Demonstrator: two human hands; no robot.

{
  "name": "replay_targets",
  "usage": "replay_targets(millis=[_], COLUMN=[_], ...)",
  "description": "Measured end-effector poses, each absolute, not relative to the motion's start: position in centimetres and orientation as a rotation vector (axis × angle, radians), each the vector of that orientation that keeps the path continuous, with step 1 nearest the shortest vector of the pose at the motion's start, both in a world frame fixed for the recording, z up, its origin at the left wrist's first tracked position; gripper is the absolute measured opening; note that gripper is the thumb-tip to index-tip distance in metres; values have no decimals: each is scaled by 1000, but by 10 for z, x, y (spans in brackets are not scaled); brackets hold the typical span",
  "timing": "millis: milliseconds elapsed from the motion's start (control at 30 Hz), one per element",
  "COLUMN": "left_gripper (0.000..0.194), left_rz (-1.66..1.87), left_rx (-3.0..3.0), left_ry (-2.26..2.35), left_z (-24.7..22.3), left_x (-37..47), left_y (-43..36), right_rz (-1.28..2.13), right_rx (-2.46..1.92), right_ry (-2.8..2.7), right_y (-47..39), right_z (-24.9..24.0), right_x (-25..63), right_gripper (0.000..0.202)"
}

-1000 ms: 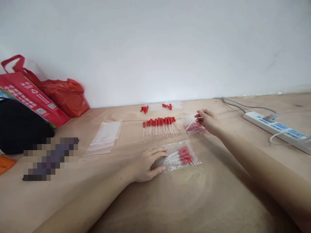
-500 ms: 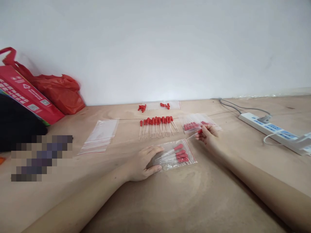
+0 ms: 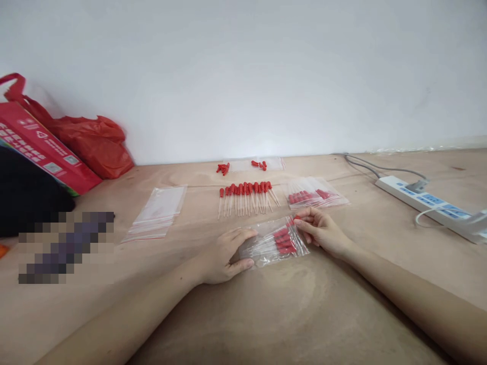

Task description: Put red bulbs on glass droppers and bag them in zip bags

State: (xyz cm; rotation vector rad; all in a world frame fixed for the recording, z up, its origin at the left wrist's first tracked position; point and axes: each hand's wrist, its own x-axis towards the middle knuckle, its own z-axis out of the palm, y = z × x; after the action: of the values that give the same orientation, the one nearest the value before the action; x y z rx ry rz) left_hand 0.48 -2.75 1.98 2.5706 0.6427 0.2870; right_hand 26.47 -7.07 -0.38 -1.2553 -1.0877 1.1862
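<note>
A clear zip-lock bag [image 3: 263, 257] lies on the table with several red-bulbed glass droppers [image 3: 282, 241] inside, bulbs towards its right end. My left hand [image 3: 224, 256] grips the bag's left end between thumb and fingers. At the bag's right, red-striped mouth, my right hand [image 3: 321, 230] pinches another dropper [image 3: 297, 217] by its red bulb. That dropper's glass stem points left into the bag, hard to make out through the plastic. Beyond the bag, a row of droppers [image 3: 245, 195] lies side by side, bulbs away from me.
Filled bags of droppers [image 3: 315, 185] lie behind my right hand. Flat zip-lock bags [image 3: 162, 205] are stacked to the left. Loose red bulbs [image 3: 223, 168] and a bag [image 3: 274, 163] sit near the wall. A power strip [image 3: 428, 203] is at right, a red plastic bag [image 3: 95, 144] at left.
My right hand has moved left to the bag's mouth, bringing the dropper from outside the bag into its opening. My left hand keeps its place on the bag.
</note>
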Motion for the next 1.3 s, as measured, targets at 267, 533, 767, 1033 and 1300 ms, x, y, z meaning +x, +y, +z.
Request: replay_targets(millis=[267,533,767,1033,1300], left_gripper=[49,49,49,48,44], left_rz=[290,290,318,289,285], left_rx=[2554,2569,2566,2599,2611], left_ry=[636,616,601,610,580], left_z=[18,16,17,18,17], left_x=[5,5,6,5,7], left_y=[-27,-26,-26,-26,-25], right_rz=[1256,1271,1387,1369,970], right_rx=[-1309,-1354,-1257,-1277,-1467], right_ry=[-1120,-1006,-1066,-1050,-1381], right_y=[-65,-60,-63,-65,-60], right_z=[-9,-11,-7,-2,-5], right_x=[258,252,249,251,263], right_gripper=[36,36,29,27,26])
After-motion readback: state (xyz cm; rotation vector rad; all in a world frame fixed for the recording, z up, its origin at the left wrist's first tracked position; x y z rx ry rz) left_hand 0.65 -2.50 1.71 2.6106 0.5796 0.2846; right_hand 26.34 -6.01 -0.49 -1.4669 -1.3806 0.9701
